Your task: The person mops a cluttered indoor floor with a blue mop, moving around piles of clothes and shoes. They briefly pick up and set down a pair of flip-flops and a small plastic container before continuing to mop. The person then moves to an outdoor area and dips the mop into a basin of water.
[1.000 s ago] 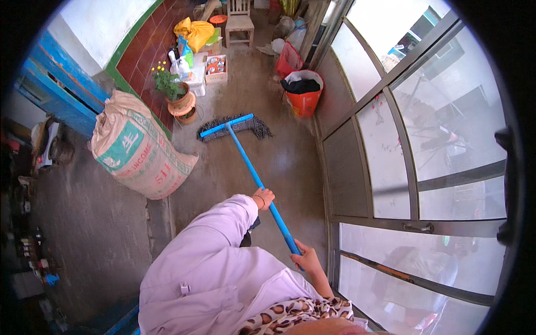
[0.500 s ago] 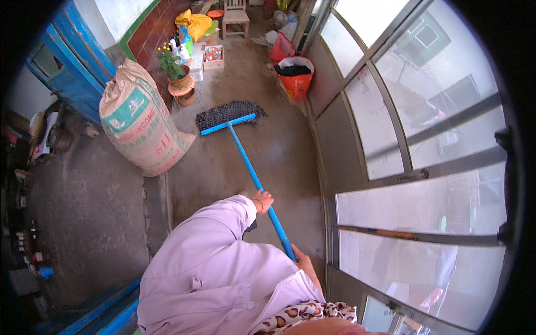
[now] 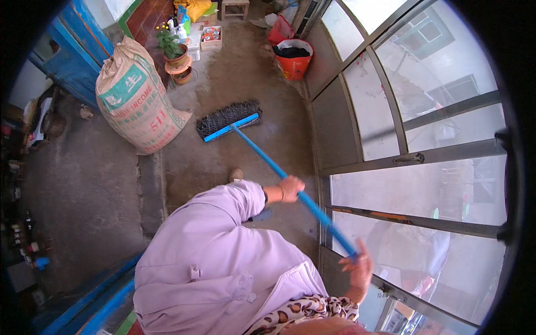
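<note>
A wide floor mop (image 3: 229, 120) with dark grey strands and a blue head bar lies on the floor ahead of me. Its long blue pole slants back toward my right side. My left hand (image 3: 290, 188) is closed round the middle of that pole. At the pole's upper end, my right hand (image 3: 358, 269) holds on loosely, thumb and fingers around the tip and some fingers partly spread. The floor (image 3: 279, 142) around the mop looks brown and damp.
A bulging woven sack (image 3: 142, 100) stands left of the mop, with a potted plant (image 3: 172, 47) behind it. Farther off are a box of small items (image 3: 211, 38), a stool (image 3: 234, 9) and a red-orange bag (image 3: 294, 64). Metal-framed glass panels (image 3: 374, 106) line the right side.
Both hands and the upper pole have swung to the right, my right hand also rising slightly. The mop head has tilted, its right end a little farther away. A shoe now shows on the floor.
</note>
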`<control>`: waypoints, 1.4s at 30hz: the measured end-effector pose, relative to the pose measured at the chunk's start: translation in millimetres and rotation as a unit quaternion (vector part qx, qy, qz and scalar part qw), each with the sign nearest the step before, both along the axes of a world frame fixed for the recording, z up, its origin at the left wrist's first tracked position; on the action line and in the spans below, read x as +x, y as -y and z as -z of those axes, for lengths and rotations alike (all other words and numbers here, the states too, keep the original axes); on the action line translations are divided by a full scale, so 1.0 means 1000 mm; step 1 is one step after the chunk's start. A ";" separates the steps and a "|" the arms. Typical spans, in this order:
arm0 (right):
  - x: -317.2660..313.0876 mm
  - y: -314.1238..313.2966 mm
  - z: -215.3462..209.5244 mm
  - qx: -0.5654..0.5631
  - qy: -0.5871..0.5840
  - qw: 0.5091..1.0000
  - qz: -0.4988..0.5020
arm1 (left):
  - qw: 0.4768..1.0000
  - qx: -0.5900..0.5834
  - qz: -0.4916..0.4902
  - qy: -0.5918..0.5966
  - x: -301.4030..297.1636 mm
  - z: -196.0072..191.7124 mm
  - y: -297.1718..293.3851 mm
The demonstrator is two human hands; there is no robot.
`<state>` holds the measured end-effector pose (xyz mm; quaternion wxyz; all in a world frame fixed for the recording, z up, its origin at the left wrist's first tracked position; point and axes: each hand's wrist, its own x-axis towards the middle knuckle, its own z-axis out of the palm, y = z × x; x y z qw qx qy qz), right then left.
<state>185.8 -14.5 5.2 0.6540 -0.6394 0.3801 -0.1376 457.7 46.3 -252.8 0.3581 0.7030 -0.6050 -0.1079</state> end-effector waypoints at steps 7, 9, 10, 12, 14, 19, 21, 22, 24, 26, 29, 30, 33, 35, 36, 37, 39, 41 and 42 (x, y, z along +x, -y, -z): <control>0.150 0.070 0.011 0.013 0.052 0.998 -0.024 | 0.904 -0.218 -0.348 -0.119 0.252 -0.083 -0.009; 0.202 0.072 0.034 0.068 0.004 0.995 -0.075 | 0.848 -0.215 -0.428 -0.226 0.312 -0.091 -0.046; 0.227 0.072 0.046 0.062 -0.022 0.993 -0.100 | 0.833 -0.206 -0.475 -0.195 0.335 -0.092 -0.069; 0.270 0.072 0.065 0.072 -0.025 0.986 -0.148 | 0.794 -0.295 -0.489 -0.211 0.372 -0.096 -0.112; 0.304 0.075 0.079 0.069 -0.040 0.979 -0.190 | 0.724 -0.356 -0.533 -0.256 0.398 -0.101 -0.151; 0.368 0.102 0.101 0.073 -0.074 0.962 -0.254 | 0.600 -0.480 -0.569 -0.294 0.406 -0.122 -0.200; 0.388 0.119 0.108 0.072 -0.093 0.961 -0.252 | 0.565 -0.495 -0.608 -0.257 0.410 -0.137 -0.197; 0.397 0.129 0.111 0.066 -0.108 0.960 -0.249 | 0.550 -0.499 -0.627 -0.235 0.413 -0.147 -0.194; 0.414 0.150 0.116 0.067 -0.112 0.958 -0.254 | 0.541 -0.511 -0.629 -0.224 0.423 -0.168 -0.186; 0.434 0.173 0.121 0.049 -0.115 0.957 -0.262 | 0.536 -0.518 -0.638 -0.192 0.437 -0.189 -0.172; 0.469 0.212 0.130 0.034 -0.129 0.956 -0.260 | 0.530 -0.525 -0.652 -0.133 0.465 -0.225 -0.150; 0.479 0.225 0.133 0.035 -0.138 0.953 -0.268 | 0.529 -0.537 -0.646 -0.118 0.473 -0.236 -0.140; 0.523 0.273 0.134 0.013 -0.152 0.945 -0.290 | 0.525 -0.558 -0.634 -0.101 0.494 -0.265 -0.102; 0.545 0.298 0.137 0.000 -0.155 0.942 -0.298 | 0.533 -0.555 -0.633 -0.084 0.505 -0.274 -0.085; 0.559 0.312 0.141 0.009 -0.149 0.942 -0.300 | 0.547 -0.541 -0.636 -0.058 0.509 -0.273 -0.079; 0.574 0.324 0.145 0.002 -0.163 0.939 -0.303 | 0.543 -0.541 -0.638 -0.072 0.514 -0.270 -0.077; 0.604 0.342 0.158 -0.026 -0.157 0.930 -0.331 | 0.563 -0.539 -0.622 -0.067 0.522 -0.256 -0.079; 0.633 0.351 0.171 0.002 -0.164 0.923 -0.349 | 0.569 -0.484 -0.662 -0.060 0.530 -0.231 -0.083; 0.649 0.355 0.176 0.004 -0.170 0.918 -0.359 | 0.574 -0.459 -0.677 -0.049 0.535 -0.216 -0.084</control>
